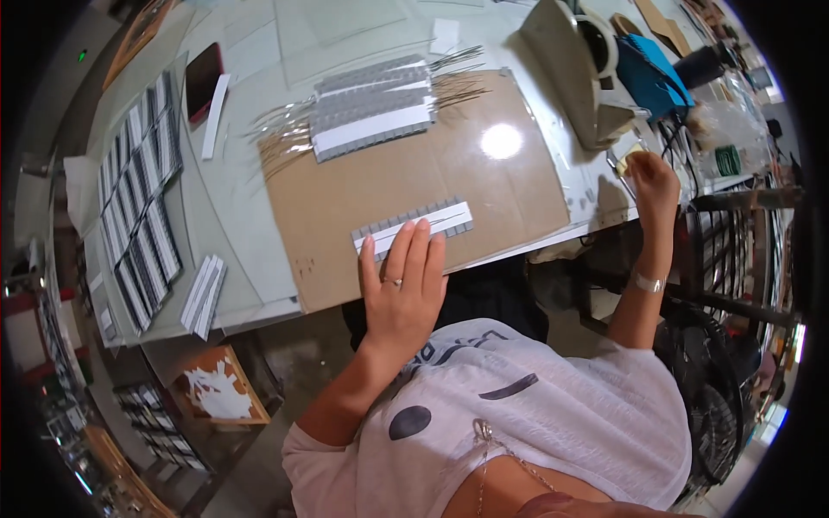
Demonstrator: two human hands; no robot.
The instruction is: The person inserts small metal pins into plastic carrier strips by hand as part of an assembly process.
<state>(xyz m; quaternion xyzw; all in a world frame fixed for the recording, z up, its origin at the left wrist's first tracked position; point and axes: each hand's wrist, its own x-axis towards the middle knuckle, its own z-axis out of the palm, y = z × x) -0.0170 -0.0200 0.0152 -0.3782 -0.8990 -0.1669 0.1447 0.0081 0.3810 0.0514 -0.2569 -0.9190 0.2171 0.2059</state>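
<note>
My left hand (404,281) lies with its fingers stretched out flat, the fingertips on a white strip with a grey toothed edge (453,214). Thin dark wires seem to lie along that strip, which rests on a brown cardboard sheet (380,183). Off to the right, over the table edge, my right hand (654,180) is closed with its fingers curled in. A small pale yellow piece (635,155) and a thin metal tool (615,162) are by its fingertips; what the fingers hold is hidden. Farther up the cardboard sits a stack of grey and white strips (371,108), thin wires sticking out at both ends.
Bundled black-and-white strips (142,198) and loose white strips (205,296) lie at the left, near a phone (204,79) and a narrow white strip (215,116). A beige machine (561,73) and a blue box (652,73) stand back right. Below, a wooden tray (246,393) holds white scraps.
</note>
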